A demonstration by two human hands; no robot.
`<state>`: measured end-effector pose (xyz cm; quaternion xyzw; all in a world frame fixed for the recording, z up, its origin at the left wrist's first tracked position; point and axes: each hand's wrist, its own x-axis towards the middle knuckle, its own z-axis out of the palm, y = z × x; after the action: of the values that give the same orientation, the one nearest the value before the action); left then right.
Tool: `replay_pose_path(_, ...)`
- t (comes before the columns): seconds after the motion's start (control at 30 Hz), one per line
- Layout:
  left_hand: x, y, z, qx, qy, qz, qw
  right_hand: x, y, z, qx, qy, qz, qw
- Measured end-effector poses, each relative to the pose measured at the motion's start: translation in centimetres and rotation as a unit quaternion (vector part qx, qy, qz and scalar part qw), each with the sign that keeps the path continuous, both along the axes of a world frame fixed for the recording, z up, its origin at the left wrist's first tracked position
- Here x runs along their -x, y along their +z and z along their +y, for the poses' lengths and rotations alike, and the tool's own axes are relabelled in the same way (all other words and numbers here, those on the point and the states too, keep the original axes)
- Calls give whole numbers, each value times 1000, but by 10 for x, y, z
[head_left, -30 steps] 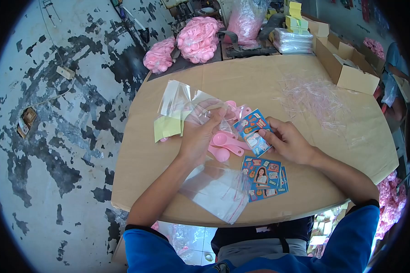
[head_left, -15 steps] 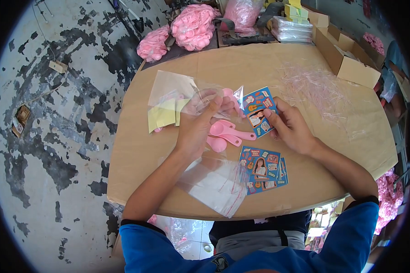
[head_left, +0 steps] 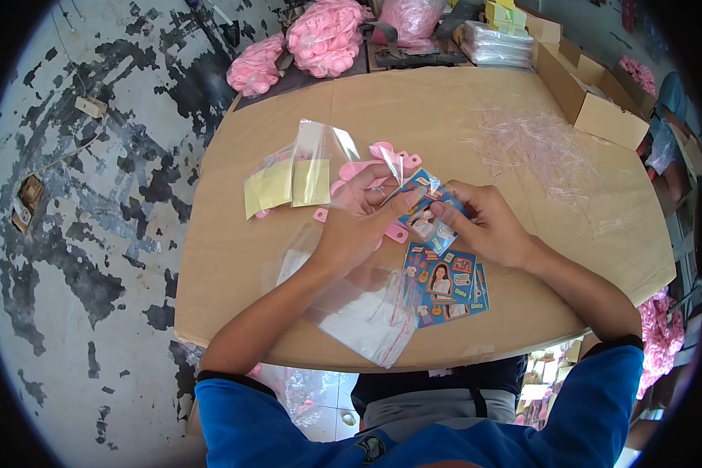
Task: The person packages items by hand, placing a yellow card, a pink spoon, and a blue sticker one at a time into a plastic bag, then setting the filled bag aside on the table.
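Both hands meet over the middle of the table. My right hand (head_left: 487,222) pinches a blue printed card (head_left: 437,225), held at a tilt. My left hand (head_left: 363,218) has its thumb on the card's upper left part, with clear plastic film around the fingers. Pink spoons (head_left: 398,232) lie beneath and behind my left hand. Just below the held card is a fanned stack of similar blue cards (head_left: 448,288). Clear plastic bags (head_left: 363,316) lie beside that stack. Left of my left hand, yellow papers (head_left: 310,183) show through clear bags.
Thin clear pink strands (head_left: 534,152) are spread on the brown-covered table (head_left: 234,288). An open cardboard box (head_left: 600,109) stands at the back right, near stacked clear packets (head_left: 498,45). Pink bundles (head_left: 327,39) sit behind the table. Part of another person (head_left: 669,117) shows at right.
My left hand has moved right and down onto the card, while the card has shifted down and left with my right hand. The clear film is now against the card's top.
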<state>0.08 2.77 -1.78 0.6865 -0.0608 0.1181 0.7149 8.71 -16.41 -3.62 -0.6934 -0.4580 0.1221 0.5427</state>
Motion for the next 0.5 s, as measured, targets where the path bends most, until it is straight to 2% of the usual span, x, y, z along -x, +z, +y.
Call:
replay_pose_path(0.07,1,7,-1,51,-6,46,998,3,0,3,-39,25,16,999)
replay_pose_path(0.17,3,20,7,85,-9,79,993,5,14,-4,84,3,56,995)
replay_pose_path(0.2,3,19,7,72,-15,79,994,6,13,-4,71,4,69,995)
replay_pose_path(0.3,8,8,-9,-54,18,41,998,5,0,0,13,14,96,995)
replay_pose_path(0.37,1,-13,-8,-64,-10,-30,997,2,-14,2,-46,26,101,994)
replay_pose_path(0.43,1,-6,-12,-72,-56,-96,991,1,-10,1,-20,20,155,987)
replay_pose_path(0.47,6,3,-10,-40,-91,-10,995,2,-6,1,-7,17,184,983)
replay_pose_path(0.5,6,9,-6,48,-111,20,992,4,0,0,2,13,200,980)
